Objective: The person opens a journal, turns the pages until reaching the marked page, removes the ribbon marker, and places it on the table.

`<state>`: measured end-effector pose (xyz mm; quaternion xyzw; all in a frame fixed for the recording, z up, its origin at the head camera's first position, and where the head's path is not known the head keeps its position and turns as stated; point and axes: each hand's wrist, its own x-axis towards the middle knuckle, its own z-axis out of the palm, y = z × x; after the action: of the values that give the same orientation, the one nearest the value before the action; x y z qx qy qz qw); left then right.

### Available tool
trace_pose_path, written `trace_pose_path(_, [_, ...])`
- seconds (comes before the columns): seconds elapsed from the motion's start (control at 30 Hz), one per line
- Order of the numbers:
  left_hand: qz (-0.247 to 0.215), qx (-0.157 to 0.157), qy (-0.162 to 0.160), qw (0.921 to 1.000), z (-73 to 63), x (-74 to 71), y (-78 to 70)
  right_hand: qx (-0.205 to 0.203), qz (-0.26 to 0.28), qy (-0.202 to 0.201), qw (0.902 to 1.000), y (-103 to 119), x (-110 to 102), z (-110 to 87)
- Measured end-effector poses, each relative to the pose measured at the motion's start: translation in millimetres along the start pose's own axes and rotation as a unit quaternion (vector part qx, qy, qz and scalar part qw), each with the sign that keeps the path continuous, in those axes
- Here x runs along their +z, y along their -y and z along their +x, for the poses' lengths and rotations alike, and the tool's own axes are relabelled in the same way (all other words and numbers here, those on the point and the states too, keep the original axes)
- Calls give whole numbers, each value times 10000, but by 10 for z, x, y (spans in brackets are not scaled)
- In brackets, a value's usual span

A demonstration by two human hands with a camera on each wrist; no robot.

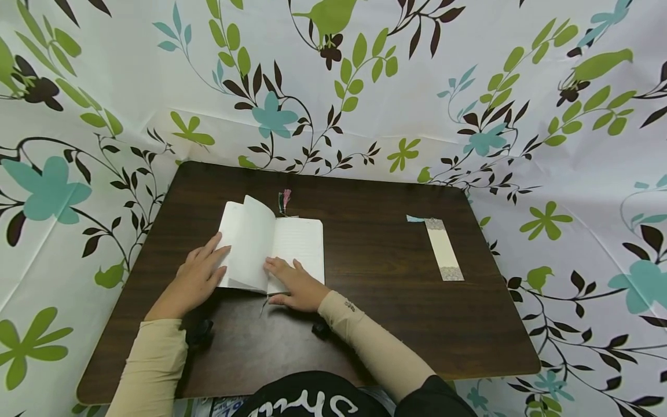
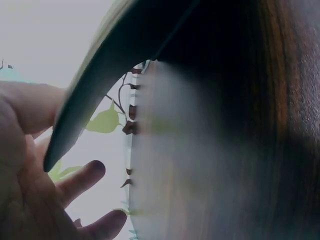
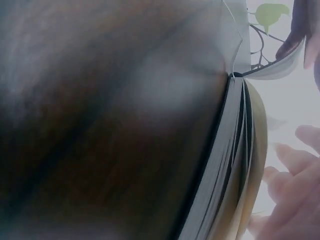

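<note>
An open notebook [image 1: 302, 237] with white pages lies on the left half of the dark wooden table [image 1: 380, 324]. One left page [image 1: 255, 237] arches up near the gutter. At the left edge, my left hand [image 1: 193, 278] holds the notebook's left side, which is raised off the table; in the left wrist view the lifted cover [image 2: 95, 80] passes by the thumb side of the hand. My right hand [image 1: 299, 286] rests on the lower right page, fingers extended toward the gutter. A thin dark ribbon [image 1: 263, 307] hangs from the bottom of the spine.
Pink and dark tassels [image 1: 283, 200] stick out above the notebook's top edge. Farther right lies a cream bookmark [image 1: 443, 249] with patterned ends and a blue tassel [image 1: 414, 219]. A cloth [image 1: 333, 127] printed with leaves and birds hangs behind the table.
</note>
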<state>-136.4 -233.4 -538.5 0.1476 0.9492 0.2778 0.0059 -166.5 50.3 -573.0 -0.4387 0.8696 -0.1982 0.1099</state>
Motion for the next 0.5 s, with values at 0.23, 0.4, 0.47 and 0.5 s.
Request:
trace_pose_path(0.23, [-568, 301, -363, 9973, 35, 22, 21, 81, -275, 347, 9990, 34, 22, -2])
trace_pose_path(0.4, [-234, 80, -71, 9997, 19, -4, 0, 57, -253, 383, 9989, 17, 43, 4])
trace_pose_path(0.47, [-106, -10, 19, 9999, 10, -19, -11, 81, -355, 381, 9986, -3, 57, 7])
trace_pose_path(0.5, [-85, -49, 44, 9999, 6, -24, -14, 107, -406, 380, 9984, -14, 63, 7])
